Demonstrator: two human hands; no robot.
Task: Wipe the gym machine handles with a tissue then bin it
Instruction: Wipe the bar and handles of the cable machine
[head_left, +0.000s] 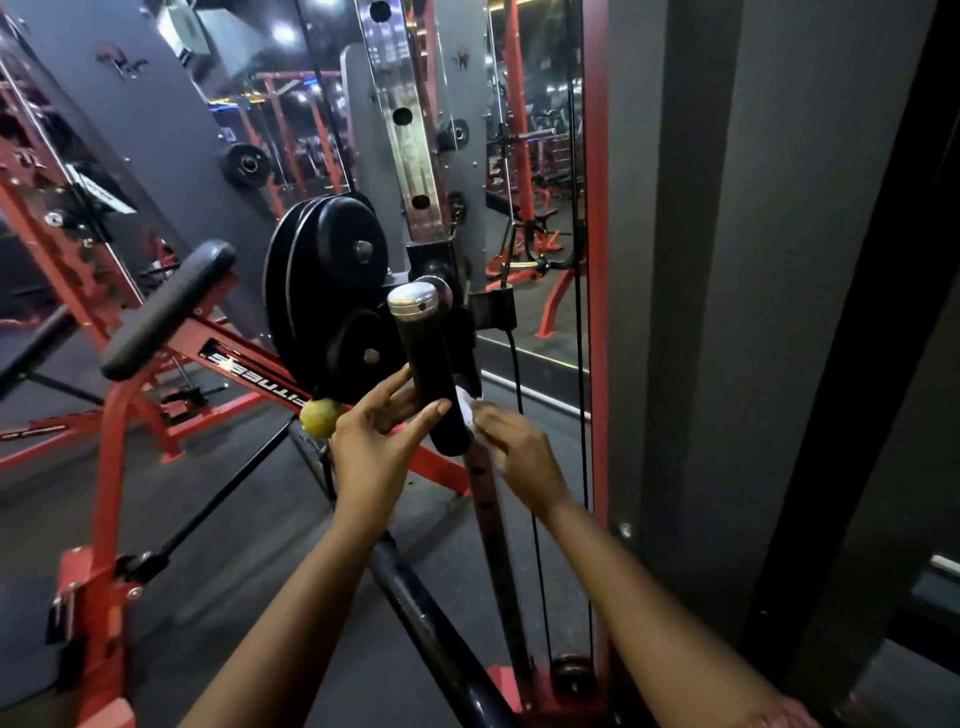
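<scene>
Two hands being seen at the black handle (430, 364), left hand (371, 444) being laid open-fingered against it, white tissue (466, 413) being pinched by the right hand (519, 447).

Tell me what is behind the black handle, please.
A white tissue shows at the lower right edge of the black handle, held there by the blurred right hand. The handle covers the rest of the tissue.

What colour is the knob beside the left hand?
Yellow knob, clearest in the head view.
</scene>
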